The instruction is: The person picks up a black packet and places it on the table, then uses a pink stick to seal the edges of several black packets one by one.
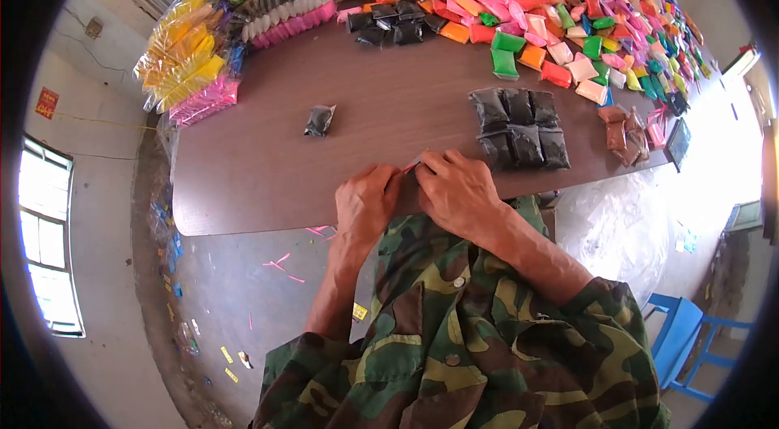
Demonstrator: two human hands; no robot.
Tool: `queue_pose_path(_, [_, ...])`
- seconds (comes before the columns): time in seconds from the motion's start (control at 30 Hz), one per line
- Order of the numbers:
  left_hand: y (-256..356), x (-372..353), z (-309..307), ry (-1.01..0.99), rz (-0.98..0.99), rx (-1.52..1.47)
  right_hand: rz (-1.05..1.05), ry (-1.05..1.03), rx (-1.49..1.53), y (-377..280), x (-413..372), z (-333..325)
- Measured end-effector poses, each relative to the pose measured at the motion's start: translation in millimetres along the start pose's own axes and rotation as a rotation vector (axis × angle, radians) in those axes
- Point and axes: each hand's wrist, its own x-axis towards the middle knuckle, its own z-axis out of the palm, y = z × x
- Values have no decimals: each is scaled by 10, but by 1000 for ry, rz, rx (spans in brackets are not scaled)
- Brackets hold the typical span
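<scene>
At the table's near edge, my left hand point(367, 195) and my right hand point(459, 192) are close together, fingers pinched. Between their fingertips shows a thin pink strip point(411, 167) with a dark bit at its right end; most of it is hidden by the fingers. Just beyond my right hand lies a block of several black packets point(519, 130) in two rows, in clear wrapping. A single black packet point(320, 120) sits on the brown table point(260, 145), ahead and left of my left hand.
Loose coloured packets point(535, 3) are heaped along the back and right. Bagged rows of packets point(191, 47) stand back left. Several black packets point(393, 21) lie before the heap; brown packets point(625, 135) sit at right. A blue stool point(682, 344) and clear plastic point(608, 222) are lower right.
</scene>
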Motion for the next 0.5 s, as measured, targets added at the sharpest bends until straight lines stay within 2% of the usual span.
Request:
queue_pose_path(0.1, [4, 8, 10, -37, -1, -4, -4, -57, -26, -2, 1, -15])
queue_pose_path(0.2, [-73, -11, 106, -33, 54, 101, -4, -22, -6, -16, -20, 4])
queue_pose_path(0.3, [-70, 51, 97, -105, -8, 202, 27, -1, 8, -44, -32, -29])
queue_pose_path(0.4, [-152, 168, 94, -17, -34, 148, 46, -11, 23, -22, -60, 6])
queue_pose_path(0.5, [-48, 164, 39, -48, -42, -10, 94, 9, 75, -28, -84, 38])
